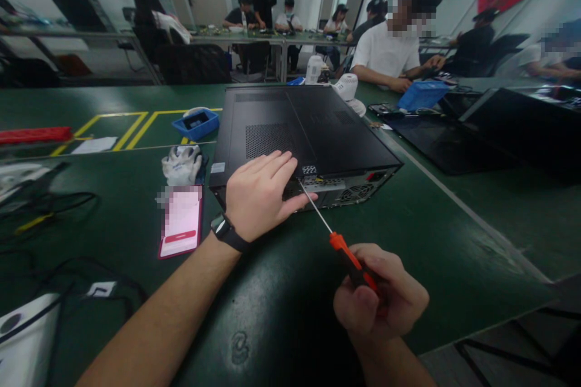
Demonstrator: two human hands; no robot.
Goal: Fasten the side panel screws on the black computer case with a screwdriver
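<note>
A black computer case (267, 112) lies on its side on the green table, its back panel with a fan grille (356, 193) facing me. My left hand (261, 190) rests flat over the case's near edge, fingers stretched out and thumb pointing down by the back panel. My right hand (381, 290) is closed around the red and black handle of a screwdriver (338, 242). Its thin shaft reaches up to the case's rear edge beside my left thumb. I cannot make out exactly what the tip touches.
Left of the case lie a glove (181, 163), a phone (181, 224) and a blue tray (195, 124). Cables (68, 202) spread at far left. To the right are black panels (436, 139) and a blue bin (423, 95). A person in a white shirt (385, 51) works across the table.
</note>
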